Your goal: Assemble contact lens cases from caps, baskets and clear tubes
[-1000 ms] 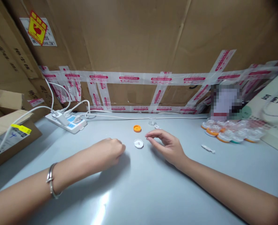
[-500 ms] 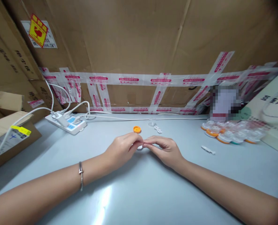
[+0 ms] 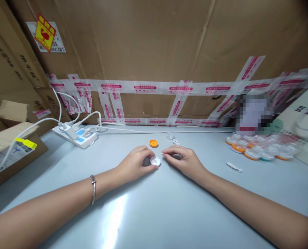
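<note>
My left hand (image 3: 137,162) has its thumb and fingers around the edge of a small round white dish-like part (image 3: 155,161), which is on or just above the table. To its right, my right hand (image 3: 183,159) pinches a tiny white piece (image 3: 162,154), too small to name, apart from the white part. Just beyond my fingers lies an orange round cap (image 3: 154,143). Behind my right hand are a white openwork piece (image 3: 176,142) and a clear round part (image 3: 170,137).
Several clear-topped round cases with orange or green bases (image 3: 262,148) are grouped at the right. A slim white strip (image 3: 234,167) lies before them. A power strip (image 3: 76,135) with plugs and white cables stands back left. Cardboard boxes (image 3: 154,41) wall the rear.
My hands have moved apart from their touching fingertips. The left fingers have opened around the white round part, which now shows, and the right hand has drawn slightly away.
</note>
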`<action>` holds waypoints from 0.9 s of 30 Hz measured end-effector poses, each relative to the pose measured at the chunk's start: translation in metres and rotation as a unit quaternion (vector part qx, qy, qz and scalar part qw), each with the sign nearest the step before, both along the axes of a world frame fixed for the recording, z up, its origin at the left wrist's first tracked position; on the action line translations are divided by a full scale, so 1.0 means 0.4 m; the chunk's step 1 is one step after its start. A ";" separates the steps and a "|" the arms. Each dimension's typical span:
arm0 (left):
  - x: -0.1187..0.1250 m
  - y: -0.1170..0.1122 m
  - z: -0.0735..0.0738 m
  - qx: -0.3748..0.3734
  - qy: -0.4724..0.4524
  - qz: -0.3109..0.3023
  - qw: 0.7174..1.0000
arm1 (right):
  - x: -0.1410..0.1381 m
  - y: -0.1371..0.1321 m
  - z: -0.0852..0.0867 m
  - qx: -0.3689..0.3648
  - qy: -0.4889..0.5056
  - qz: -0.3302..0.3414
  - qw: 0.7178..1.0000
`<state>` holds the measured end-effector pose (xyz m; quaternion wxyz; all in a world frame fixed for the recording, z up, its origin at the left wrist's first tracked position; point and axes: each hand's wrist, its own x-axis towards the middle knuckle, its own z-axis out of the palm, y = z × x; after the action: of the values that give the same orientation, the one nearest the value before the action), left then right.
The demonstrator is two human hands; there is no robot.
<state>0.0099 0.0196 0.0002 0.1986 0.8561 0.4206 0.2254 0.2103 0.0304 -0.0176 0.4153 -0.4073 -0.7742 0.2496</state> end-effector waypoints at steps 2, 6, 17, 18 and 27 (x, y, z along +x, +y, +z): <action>-0.001 -0.003 -0.004 -0.009 -0.008 0.016 1.000 | 0.000 -0.002 0.000 0.025 -0.007 0.019 0.999; -0.003 -0.002 -0.012 -0.020 -0.017 0.020 0.999 | 0.001 -0.006 -0.003 0.077 -0.028 0.082 0.993; -0.006 0.003 -0.016 -0.028 -0.028 0.007 0.999 | 0.000 -0.004 -0.016 0.224 -0.114 0.112 0.961; -0.006 0.005 -0.016 -0.030 -0.032 0.004 0.999 | 0.000 -0.005 -0.016 0.231 -0.121 0.112 0.959; -0.006 0.008 -0.018 -0.038 -0.048 -0.001 0.998 | 0.005 -0.010 -0.011 0.217 -0.166 0.115 0.955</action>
<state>0.0073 0.0229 -0.0069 0.2511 0.8368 0.4177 0.2495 0.2125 0.0263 -0.0219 0.3278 -0.2510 -0.9093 0.0511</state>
